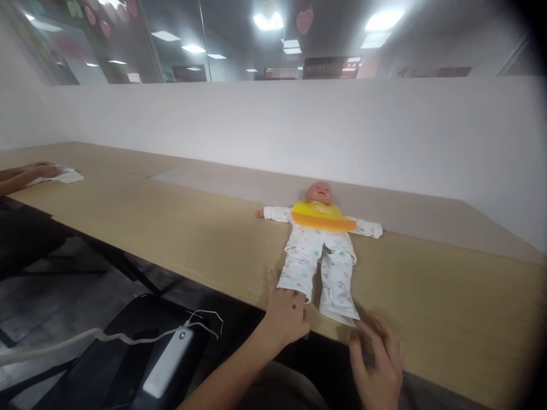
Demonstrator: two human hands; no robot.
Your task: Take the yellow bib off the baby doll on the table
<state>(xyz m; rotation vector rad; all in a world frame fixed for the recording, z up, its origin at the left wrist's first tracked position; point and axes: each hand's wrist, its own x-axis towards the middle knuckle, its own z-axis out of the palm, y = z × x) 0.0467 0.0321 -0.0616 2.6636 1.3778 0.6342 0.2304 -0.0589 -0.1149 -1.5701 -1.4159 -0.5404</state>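
A baby doll (319, 192) lies on its back on the table, arms spread, its head toward the wall. It wears white patterned trousers (337, 279), a matching long-sleeved top (277, 214) and a yellow bib (320, 209) with an orange lower edge. My left hand (287, 316) is at the left trouser cuff. One finger stretches along the outside of the leg, and other fingertips are hidden at the cuff. Beside the right cuff, my right hand (378, 356) has its fingers apart and slightly bent, with a fingertip at the cuff's corner.
The long wooden table (192, 233) runs along a white wall (222, 125) below windows. Another person's arms (29, 173) rest near a white cloth (68, 174) at the far left. A white power bank (166, 361) with a cable lies on a black chair (115, 353).
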